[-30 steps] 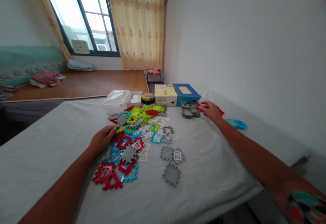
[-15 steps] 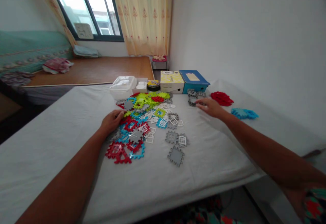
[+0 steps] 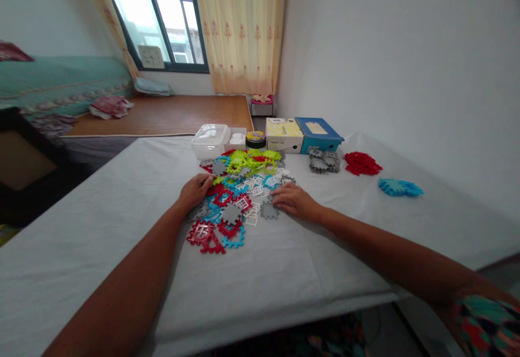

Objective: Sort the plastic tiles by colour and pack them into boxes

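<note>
A heap of plastic interlocking tiles in red, blue, lime green and grey, with white window-frame pieces among them, lies on the white sheet. My left hand (image 3: 197,192) rests at the heap's left edge, fingers curled; what lies under them is hidden. At the right side of the heap, my right hand (image 3: 296,201) has its fingers closed at the edge of a grey square tile (image 3: 268,210). Close to the left hand are a red tile (image 3: 223,196) and another grey tile (image 3: 231,214). White window frames (image 3: 252,214) lie between the two hands.
Separate piles of grey tiles (image 3: 324,161), red tiles (image 3: 362,163) and blue tiles (image 3: 398,187) stand at the right. Behind the heap are a clear plastic box (image 3: 210,140), a round tin (image 3: 255,140), a yellow box (image 3: 283,134) and a blue box (image 3: 319,135).
My right hand has moved left from the grey pile to the heap. Loose grey tiles near the front are gone from there, and the grey pile looks bigger. My left hand stays at the heap.
</note>
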`<control>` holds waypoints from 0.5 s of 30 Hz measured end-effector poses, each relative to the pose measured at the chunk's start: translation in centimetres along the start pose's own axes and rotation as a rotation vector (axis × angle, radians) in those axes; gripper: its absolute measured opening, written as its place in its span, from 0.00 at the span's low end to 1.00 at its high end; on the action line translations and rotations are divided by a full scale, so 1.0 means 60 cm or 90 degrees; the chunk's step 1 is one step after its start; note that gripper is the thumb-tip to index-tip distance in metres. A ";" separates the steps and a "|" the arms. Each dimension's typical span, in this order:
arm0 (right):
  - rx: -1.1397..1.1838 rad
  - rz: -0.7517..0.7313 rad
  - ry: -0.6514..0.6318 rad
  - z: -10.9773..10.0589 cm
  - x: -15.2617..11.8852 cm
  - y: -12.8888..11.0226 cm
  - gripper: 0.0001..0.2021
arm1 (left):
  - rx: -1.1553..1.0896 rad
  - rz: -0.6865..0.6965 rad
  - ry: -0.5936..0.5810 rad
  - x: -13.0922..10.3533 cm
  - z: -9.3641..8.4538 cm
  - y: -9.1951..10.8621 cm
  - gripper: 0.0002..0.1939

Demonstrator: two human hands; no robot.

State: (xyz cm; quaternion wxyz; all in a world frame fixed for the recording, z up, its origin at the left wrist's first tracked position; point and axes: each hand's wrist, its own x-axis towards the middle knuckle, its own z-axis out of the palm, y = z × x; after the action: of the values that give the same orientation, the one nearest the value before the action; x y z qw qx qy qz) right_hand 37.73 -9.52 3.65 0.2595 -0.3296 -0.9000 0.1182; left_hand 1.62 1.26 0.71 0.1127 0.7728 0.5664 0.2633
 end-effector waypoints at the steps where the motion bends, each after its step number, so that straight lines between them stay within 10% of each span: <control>1: 0.000 0.006 0.020 0.004 0.016 -0.002 0.09 | -0.002 -0.003 0.001 0.000 0.001 0.000 0.26; 10: -0.013 -0.034 -0.076 0.071 0.121 -0.047 0.21 | -0.014 0.029 0.000 -0.002 0.004 -0.006 0.27; 15: 0.055 0.096 -0.061 0.052 0.119 -0.040 0.13 | -0.018 0.026 -0.010 -0.003 0.004 -0.007 0.26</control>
State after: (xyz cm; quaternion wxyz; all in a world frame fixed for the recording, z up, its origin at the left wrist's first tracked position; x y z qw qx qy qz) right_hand 30.14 -6.80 4.76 0.2201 -0.3791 -0.8781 0.1918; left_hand 1.33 1.29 0.27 0.1228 0.7844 0.5461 0.2671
